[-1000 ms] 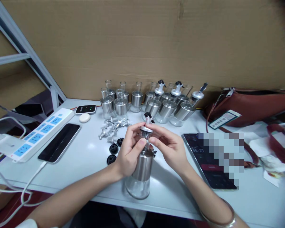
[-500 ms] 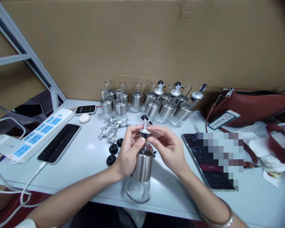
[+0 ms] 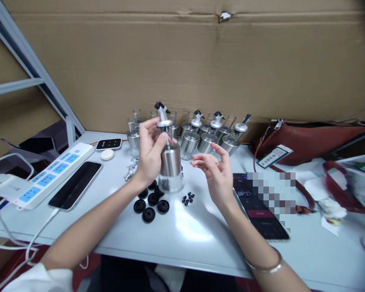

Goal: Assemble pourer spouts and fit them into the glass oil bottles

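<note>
My left hand is closed round the neck of a glass oil bottle, which has a steel sleeve and a silver pour spout with a black tip. The bottle is upright, in front of the back row. To its right, my right hand is off the bottle, fingers apart and holding nothing. Black round caps lie below the held bottle, several of them. Small black pieces are scattered between the hands. Silver spout parts lie partly hidden behind my left wrist.
Several similar bottles stand along the cardboard wall, some with spouts fitted. A power strip, a phone and a white round case lie left. Another phone and a brown bag are right.
The bottle has gone from the table's front edge forward and left in my left hand. My right hand has let go of its neck and opened. The view has shifted slightly.
</note>
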`<state>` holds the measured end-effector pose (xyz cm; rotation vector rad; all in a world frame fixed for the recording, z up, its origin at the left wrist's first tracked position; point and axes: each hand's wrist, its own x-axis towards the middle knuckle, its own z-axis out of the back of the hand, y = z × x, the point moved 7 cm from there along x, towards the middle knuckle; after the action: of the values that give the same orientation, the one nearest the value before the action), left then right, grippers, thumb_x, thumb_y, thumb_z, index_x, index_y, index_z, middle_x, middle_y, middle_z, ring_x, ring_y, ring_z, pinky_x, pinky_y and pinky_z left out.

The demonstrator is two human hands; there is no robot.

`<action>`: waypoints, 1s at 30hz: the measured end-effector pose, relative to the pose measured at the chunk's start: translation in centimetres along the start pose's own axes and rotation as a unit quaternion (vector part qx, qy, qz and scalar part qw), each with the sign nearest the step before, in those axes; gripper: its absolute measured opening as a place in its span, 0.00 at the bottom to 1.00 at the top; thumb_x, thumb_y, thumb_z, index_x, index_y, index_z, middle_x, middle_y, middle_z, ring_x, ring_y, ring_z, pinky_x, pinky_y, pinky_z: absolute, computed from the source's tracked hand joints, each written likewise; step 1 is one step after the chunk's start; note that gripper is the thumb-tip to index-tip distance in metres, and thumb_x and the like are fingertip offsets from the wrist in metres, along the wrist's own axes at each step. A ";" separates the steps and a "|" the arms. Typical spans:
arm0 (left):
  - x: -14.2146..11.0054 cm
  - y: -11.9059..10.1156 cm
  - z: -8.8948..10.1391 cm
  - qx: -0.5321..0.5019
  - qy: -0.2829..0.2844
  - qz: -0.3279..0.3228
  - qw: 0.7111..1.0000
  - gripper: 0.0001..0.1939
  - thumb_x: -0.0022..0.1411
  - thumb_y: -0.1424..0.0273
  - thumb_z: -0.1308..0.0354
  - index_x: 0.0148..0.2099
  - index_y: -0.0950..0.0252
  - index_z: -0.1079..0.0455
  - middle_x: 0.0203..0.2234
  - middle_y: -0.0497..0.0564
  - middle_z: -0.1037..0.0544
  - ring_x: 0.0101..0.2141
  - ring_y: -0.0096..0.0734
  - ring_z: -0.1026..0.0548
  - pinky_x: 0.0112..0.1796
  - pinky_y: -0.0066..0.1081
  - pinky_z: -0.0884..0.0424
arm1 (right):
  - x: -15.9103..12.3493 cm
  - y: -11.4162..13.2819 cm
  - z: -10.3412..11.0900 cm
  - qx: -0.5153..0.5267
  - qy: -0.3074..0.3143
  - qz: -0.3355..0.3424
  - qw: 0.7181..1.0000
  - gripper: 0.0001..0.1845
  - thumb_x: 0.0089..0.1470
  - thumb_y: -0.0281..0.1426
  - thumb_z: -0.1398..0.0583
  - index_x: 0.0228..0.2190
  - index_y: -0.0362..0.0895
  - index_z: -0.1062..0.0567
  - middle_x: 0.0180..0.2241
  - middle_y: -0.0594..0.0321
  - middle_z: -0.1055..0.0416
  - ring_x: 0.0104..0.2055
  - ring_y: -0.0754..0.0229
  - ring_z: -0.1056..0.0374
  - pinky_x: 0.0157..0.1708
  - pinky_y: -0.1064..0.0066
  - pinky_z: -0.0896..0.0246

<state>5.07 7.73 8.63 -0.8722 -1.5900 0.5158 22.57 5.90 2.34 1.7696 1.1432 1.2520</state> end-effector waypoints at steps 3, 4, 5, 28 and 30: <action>3.2 1.3 0.3 0.074 0.013 -0.077 0.994 0.18 0.63 0.58 0.43 0.50 0.55 0.45 0.41 0.49 0.33 0.37 0.30 0.26 0.40 0.34 0.27 | 0.4 -0.2 0.5 -0.013 -0.014 0.006 1.000 0.18 0.53 0.36 0.39 0.44 0.48 0.37 0.27 0.69 0.26 0.27 0.64 0.30 0.37 0.65 0.34; 3.9 2.0 0.2 0.098 0.018 -0.088 0.991 0.18 0.64 0.58 0.44 0.51 0.55 0.45 0.43 0.50 0.34 0.38 0.31 0.27 0.41 0.34 0.28 | 0.5 -0.2 0.6 -0.018 -0.015 0.011 1.000 0.17 0.53 0.36 0.39 0.42 0.48 0.37 0.25 0.71 0.27 0.26 0.65 0.32 0.36 0.67 0.35; 4.4 2.8 0.1 0.124 0.020 -0.089 0.988 0.18 0.65 0.58 0.45 0.52 0.55 0.46 0.44 0.51 0.34 0.40 0.32 0.27 0.42 0.35 0.29 | 0.5 -0.2 0.6 -0.022 -0.016 0.015 1.000 0.16 0.53 0.36 0.38 0.41 0.48 0.37 0.24 0.71 0.28 0.25 0.66 0.33 0.34 0.68 0.36; 4.4 10.2 0.5 0.266 0.066 -0.064 0.959 0.14 0.66 0.69 0.49 0.52 0.60 0.46 0.47 0.55 0.30 0.44 0.36 0.26 0.48 0.43 0.31 | 0.3 0.8 -0.1 -0.051 0.015 0.039 0.998 0.12 0.54 0.32 0.40 0.40 0.48 0.36 0.24 0.71 0.28 0.24 0.66 0.34 0.32 0.69 0.38; 4.6 9.6 0.5 0.264 0.076 -0.065 0.959 0.13 0.63 0.72 0.47 0.49 0.60 0.44 0.47 0.54 0.29 0.44 0.35 0.25 0.48 0.41 0.30 | 0.2 0.7 -0.1 -0.054 0.019 0.040 0.998 0.11 0.54 0.32 0.40 0.40 0.48 0.36 0.24 0.71 0.29 0.25 0.66 0.34 0.32 0.69 0.37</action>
<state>6.88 17.27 4.34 -0.3894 -1.2683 0.7178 22.69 5.85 3.10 1.7331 1.0145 1.3748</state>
